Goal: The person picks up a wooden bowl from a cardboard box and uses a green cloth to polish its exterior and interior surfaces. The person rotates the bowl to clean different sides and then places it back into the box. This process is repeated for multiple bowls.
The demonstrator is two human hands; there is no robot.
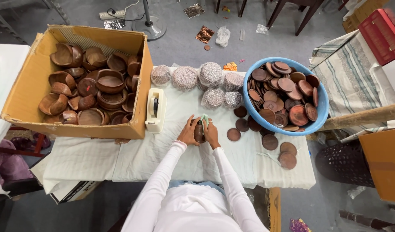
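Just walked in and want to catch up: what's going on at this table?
A person in white sleeves holds a small brown wooden piece upright between the left hand and right hand, with a bit of pale green material at its top. A cardboard box of wooden bowls sits to the left, a blue basin of wooden discs to the right. Wrapped bundles and a tape dispenser lie on the white-covered table.

One cardboard box (pixel 25 92) of wooden bowls (pixel 109 81), one blue basin (pixel 320 122) of wooden lids (pixel 298 115), six wrapped bundles (pixel 184 78), seven loose lids (pixel 233 134) on the table, one tape dispenser (pixel 155 110).
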